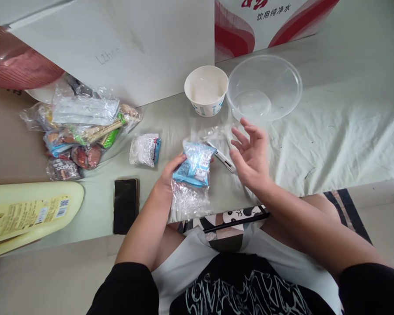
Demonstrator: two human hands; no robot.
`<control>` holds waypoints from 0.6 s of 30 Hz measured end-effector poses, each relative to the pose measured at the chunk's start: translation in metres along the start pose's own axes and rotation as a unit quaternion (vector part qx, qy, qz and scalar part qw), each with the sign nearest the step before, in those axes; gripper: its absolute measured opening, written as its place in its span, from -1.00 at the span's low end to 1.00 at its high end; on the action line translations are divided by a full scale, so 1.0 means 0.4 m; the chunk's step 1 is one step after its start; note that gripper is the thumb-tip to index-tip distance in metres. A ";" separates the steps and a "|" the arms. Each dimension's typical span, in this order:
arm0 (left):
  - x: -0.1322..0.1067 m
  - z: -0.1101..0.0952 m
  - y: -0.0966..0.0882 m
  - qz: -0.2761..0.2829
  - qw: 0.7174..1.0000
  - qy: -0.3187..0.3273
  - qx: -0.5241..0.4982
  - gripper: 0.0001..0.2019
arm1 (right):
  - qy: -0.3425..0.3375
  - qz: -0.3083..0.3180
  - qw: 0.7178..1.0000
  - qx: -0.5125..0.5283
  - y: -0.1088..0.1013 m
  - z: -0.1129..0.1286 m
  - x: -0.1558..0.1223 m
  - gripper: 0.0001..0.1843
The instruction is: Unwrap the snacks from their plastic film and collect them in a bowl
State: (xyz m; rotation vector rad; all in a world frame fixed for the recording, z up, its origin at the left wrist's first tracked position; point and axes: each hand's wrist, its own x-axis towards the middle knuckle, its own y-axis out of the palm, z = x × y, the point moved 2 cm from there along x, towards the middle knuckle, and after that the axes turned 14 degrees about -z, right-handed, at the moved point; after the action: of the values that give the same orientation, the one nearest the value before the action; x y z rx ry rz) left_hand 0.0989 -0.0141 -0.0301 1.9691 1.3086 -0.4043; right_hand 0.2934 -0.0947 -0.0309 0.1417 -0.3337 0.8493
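Observation:
My left hand (171, 173) is closed around the left side of a blue snack packet (194, 165), with crinkled clear plastic wrap (188, 199) hanging below it. To the right, my right hand (251, 155) is raised palm-up with fingers apart and nothing in it. Between the two hands lies a white box cutter (223, 158), its far end partly behind the packet. Beyond it, more clear plastic (213, 131) is spread on the cloth. A second small packet (145, 150), wrapped in clear plastic, sits left of my left hand.
A paper bowl (206, 89) and a clear plastic basin (265, 87) stand at the back, before white boxes (170, 43). Bagged snacks (82, 131) are heaped at the left. Nearer lie a phone (126, 205) and a pale yellow package (33, 208).

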 end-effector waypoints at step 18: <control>0.002 0.019 -0.006 0.081 0.989 0.031 0.122 -0.48 | 0.281 0.086 0.930 0.222 0.004 0.026 0.019 -0.62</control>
State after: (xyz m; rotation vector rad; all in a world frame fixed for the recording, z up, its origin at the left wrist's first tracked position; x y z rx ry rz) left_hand 0.0979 -0.0186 -0.0368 2.2903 1.1696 -0.4431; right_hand 0.2942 -0.0909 -0.0186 0.2838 0.3970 1.0884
